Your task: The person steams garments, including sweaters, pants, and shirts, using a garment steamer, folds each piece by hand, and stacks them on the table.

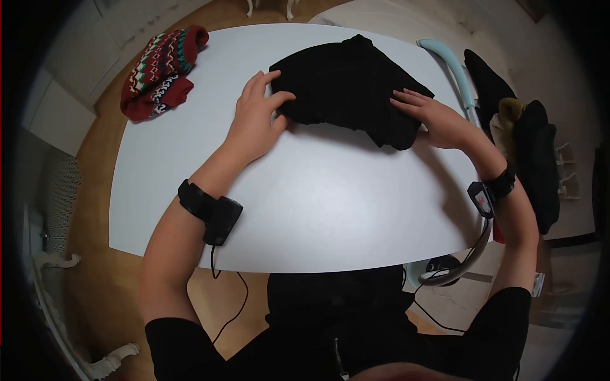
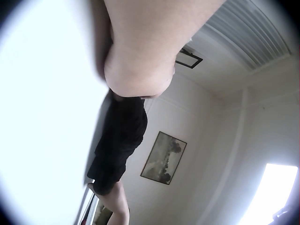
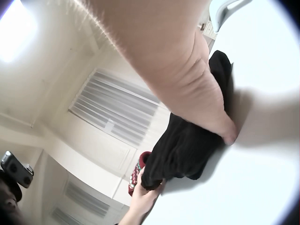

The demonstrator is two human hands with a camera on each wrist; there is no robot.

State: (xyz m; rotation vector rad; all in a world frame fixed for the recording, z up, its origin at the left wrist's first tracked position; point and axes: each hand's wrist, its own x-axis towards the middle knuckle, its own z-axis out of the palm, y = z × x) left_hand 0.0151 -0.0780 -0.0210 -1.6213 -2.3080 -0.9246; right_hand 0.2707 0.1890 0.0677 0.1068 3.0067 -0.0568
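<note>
One black garment (image 1: 346, 82) is bunched over the far half of a white surface (image 1: 298, 203), between two hands. The left hand (image 1: 254, 120) meets its left edge with fingers spread; the right hand (image 1: 441, 122) reaches over its right end, fingers nearly straight and close together. Whether either thumb pinches the cloth from below cannot be told from these angles. Well apart, a red patterned knit (image 1: 159, 76) lies at the surface's far left edge. Along the right edge curves a pale blue tube (image 1: 452, 66), with dark clothing (image 1: 535, 165) beyond it.
</note>
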